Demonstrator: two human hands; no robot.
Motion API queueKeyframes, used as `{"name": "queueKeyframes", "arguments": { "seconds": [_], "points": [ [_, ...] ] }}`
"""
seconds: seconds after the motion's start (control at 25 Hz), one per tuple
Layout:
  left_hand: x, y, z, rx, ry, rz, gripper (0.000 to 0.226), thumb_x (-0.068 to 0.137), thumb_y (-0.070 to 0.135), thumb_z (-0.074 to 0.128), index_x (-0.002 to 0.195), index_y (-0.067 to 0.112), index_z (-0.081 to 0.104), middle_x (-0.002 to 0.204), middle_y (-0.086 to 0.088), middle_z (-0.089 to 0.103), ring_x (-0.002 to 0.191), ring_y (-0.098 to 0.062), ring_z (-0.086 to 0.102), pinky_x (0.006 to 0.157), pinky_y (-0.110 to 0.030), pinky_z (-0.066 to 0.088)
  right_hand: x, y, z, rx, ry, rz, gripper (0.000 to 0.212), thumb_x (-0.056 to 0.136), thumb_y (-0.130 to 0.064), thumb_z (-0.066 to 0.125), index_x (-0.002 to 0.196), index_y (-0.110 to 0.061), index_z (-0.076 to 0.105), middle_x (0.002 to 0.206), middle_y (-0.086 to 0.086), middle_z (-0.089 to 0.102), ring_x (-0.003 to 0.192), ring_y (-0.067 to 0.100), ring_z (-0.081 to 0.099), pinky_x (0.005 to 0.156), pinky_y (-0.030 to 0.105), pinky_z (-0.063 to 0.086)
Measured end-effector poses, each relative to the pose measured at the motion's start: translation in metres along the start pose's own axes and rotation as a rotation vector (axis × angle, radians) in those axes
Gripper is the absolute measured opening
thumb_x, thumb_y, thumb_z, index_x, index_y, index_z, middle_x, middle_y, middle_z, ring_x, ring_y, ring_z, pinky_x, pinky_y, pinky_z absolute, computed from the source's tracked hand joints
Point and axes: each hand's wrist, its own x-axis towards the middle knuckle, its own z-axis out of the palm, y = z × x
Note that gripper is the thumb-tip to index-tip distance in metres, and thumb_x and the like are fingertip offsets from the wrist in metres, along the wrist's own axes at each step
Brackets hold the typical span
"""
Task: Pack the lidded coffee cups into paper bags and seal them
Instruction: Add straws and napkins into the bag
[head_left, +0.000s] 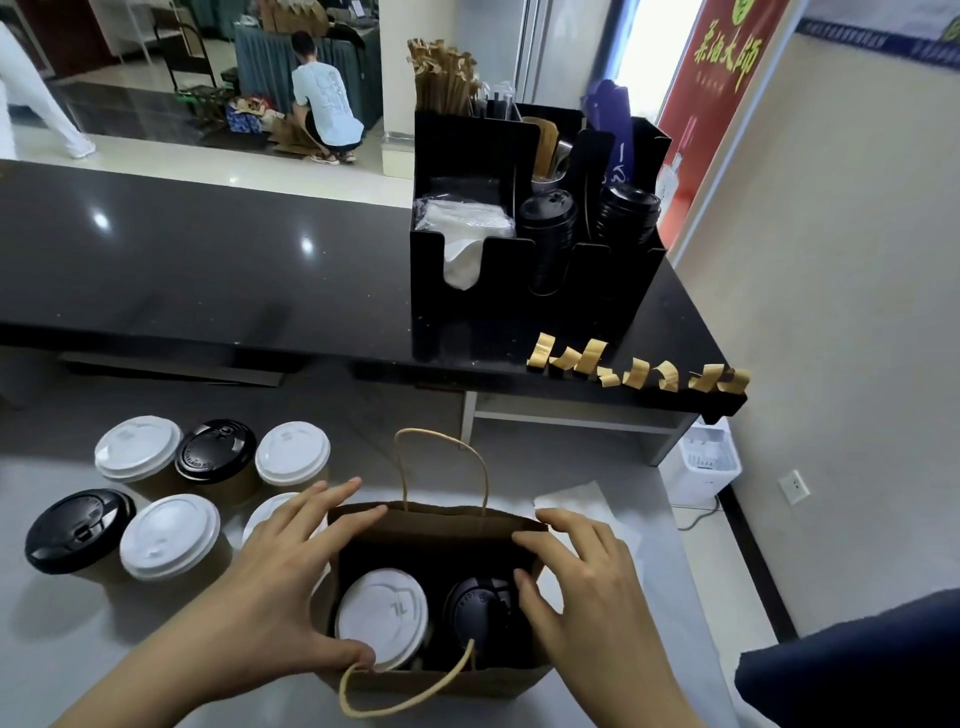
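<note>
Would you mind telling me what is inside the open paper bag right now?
Inside the paper bag stand two lidded cups: a white-lidded cup on the left and a black-lidded cup on the right. Their bodies and the bag's bottom are hidden by lids and shadow.

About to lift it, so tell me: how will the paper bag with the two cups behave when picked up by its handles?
The paper bag is thin, so it will probably flex. With the white-lidded cup and black-lidded cup inside, it is likely bottom-heavy. Its handles are thin loops; lifting by one alone may tilt it.

Grey counter (67, 649) with open paper bag (436, 525), six lidded cups (171, 535), white napkin (576, 496).
</note>
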Motion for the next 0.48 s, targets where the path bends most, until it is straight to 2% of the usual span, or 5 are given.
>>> {"name": "queueKeyframes", "arguments": {
  "seconds": [0.48],
  "points": [
    [-0.006,0.002,-0.002,-0.025,-0.052,-0.037,0.126,0.046,0.087,0.075,0.15,0.066,0.007,0.159,0.035,-0.018,0.153,-0.004,-0.007,0.125,-0.037,0.016,-0.009,0.019,-0.003,0.096,-0.003,0.093,0.041,0.082,-0.013,0.08,0.12,-0.028,0.072,0.117,-0.012,0.064,0.107,0.011,0.054,0.091,0.032,0.048]
  ]
}}
